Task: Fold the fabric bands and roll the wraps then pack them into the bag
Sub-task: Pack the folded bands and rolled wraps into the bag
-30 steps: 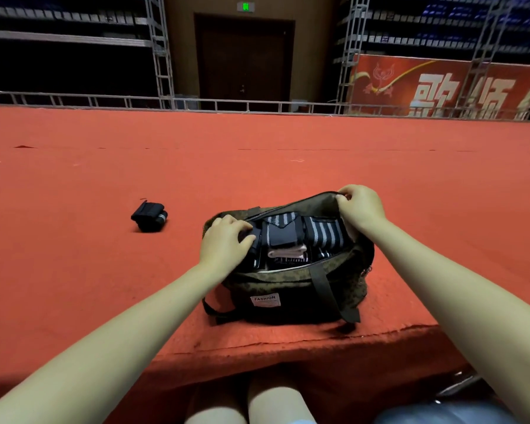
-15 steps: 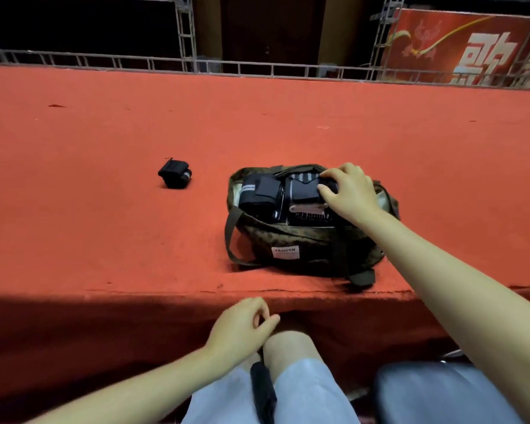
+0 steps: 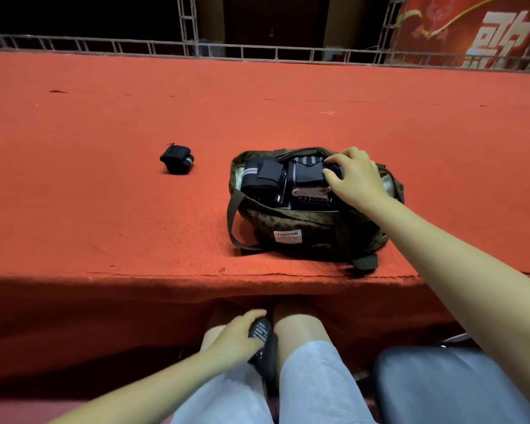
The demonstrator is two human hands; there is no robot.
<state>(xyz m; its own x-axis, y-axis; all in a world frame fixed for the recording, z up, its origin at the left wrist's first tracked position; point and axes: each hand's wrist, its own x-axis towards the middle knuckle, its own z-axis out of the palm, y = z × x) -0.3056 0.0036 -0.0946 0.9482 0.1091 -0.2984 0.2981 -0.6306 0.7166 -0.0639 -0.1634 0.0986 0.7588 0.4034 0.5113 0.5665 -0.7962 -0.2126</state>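
While the right hand (image 3: 354,175) rests on the packed contents at the right end of the bag (image 3: 312,228), fingers curled over a black item there, though whether it pinches it or only presses cannot be told, the left hand (image 3: 237,339) is down in the lap, its grip closed round a black band with pale lettering (image 3: 263,344) lying between the knees. Item: camouflage-pattern bag, open at the top, standing near the front edge of the red carpeted worktop (image 3: 104,209), a white label on its near face. Item: contents, several dark pieces already stowed, among them a rolled black wrap with a grey stripe (image 3: 259,177) at the left end and a striped piece toward the middle. Item: one rolled black wrap (image 3: 177,160), loose on the worktop, well apart to the left of the bag. Status, as a judgement: packing is well advanced; outstanding appear to be the lettered band in the lap, not yet packed, and the loose roll on the worktop, which has yet to go in. Bag not closed.
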